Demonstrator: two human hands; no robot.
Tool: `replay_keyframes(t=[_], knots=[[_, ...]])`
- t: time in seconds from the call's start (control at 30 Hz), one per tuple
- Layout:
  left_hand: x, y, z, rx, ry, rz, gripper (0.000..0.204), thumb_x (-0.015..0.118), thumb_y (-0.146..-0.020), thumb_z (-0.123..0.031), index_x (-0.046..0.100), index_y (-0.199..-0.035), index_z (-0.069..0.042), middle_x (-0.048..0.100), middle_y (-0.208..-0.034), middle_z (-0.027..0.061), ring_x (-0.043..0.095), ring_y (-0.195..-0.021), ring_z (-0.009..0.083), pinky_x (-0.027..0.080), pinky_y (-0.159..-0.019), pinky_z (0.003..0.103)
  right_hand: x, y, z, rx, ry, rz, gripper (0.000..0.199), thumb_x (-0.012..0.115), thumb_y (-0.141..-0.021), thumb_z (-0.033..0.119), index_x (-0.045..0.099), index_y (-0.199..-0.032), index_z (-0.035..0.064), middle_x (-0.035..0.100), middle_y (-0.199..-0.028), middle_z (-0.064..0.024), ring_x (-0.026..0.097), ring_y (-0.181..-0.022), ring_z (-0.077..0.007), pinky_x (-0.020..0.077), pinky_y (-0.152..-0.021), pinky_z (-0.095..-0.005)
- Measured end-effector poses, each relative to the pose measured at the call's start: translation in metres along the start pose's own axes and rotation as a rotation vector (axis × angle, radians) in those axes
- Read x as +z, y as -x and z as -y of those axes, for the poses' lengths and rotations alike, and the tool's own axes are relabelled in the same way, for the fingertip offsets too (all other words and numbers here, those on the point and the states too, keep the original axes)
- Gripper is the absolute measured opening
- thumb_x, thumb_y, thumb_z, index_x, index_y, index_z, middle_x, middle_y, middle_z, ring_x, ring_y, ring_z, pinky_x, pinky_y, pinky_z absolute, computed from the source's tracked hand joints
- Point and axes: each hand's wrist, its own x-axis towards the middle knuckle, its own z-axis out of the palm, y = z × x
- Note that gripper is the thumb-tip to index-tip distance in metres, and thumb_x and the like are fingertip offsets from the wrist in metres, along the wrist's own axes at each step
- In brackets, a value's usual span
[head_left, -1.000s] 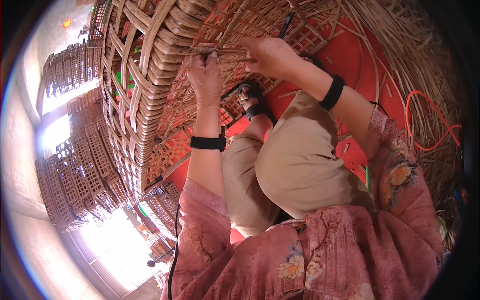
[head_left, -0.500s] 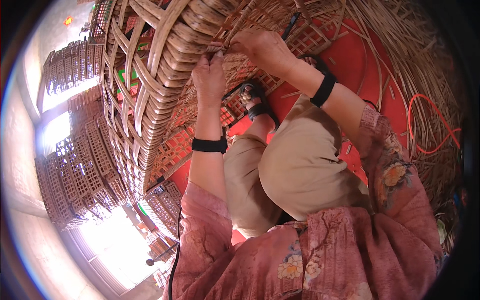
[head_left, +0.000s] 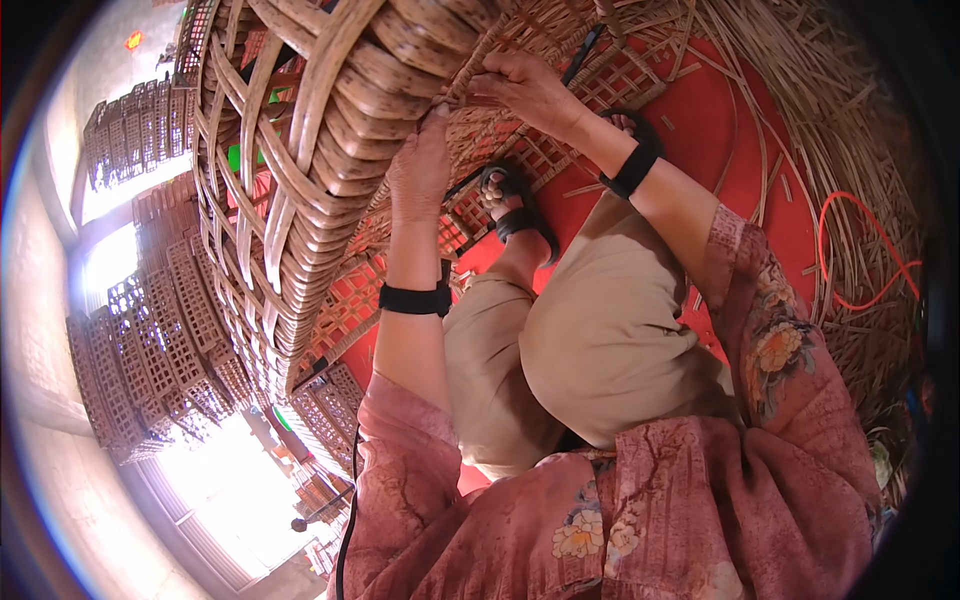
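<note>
A large brown wicker basket (head_left: 330,160) leans in front of me, its thick braided rim facing my hands. My left hand (head_left: 418,165) is closed at the rim, its thumb and finger pinching the edge near the upper middle. Just right of it, my right hand (head_left: 528,92) has its fingers bent and pressed together against the same stretch of rim. Whatever lies between the right fingertips is too small and shaded to make out. A black band circles each wrist.
Stacks of woven baskets (head_left: 150,320) stand along the left by bright openings. Loose cane strips (head_left: 840,130) pile up at the right, with an orange cord loop (head_left: 868,250) over them. My sandalled feet rest on the red floor covering (head_left: 700,110) beside an openwork woven panel (head_left: 480,220).
My right hand has shifted slightly up, its fingers less tightly curled at the rim. The left hand stays at the edge, moved a little upward. The basket has tilted slightly.
</note>
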Motion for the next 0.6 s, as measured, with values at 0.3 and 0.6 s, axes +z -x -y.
replay_keyframes(t=[0.3,0.6], knots=[[0.007,0.005,-0.008,-0.042,0.132,-0.119,0.017,0.052,-0.087,0.003,0.058,-0.103,0.000,0.063,-0.098,0.0057,0.057,-0.093,0.0118,0.043,-0.087,0.027,0.005,-0.013,-0.013,0.153,-0.169,0.043,0.021,0.059,-0.086,0.016,0.063,-0.092,-0.0038,0.065,-0.077,-0.0072,0.059,-0.073,-0.0093,0.0489,-0.066,-0.0266],[0.008,0.011,-0.016,-0.009,0.194,-0.101,0.019,0.054,-0.086,0.002,0.058,-0.104,-0.003,0.063,-0.096,0.0041,0.057,-0.089,0.0099,0.044,-0.081,0.024,0.006,-0.022,0.005,0.486,0.053,0.029,0.023,0.068,-0.078,0.021,0.067,-0.089,0.0004,0.065,-0.075,-0.0095,0.062,-0.064,-0.0169,0.0494,-0.060,-0.0298]])
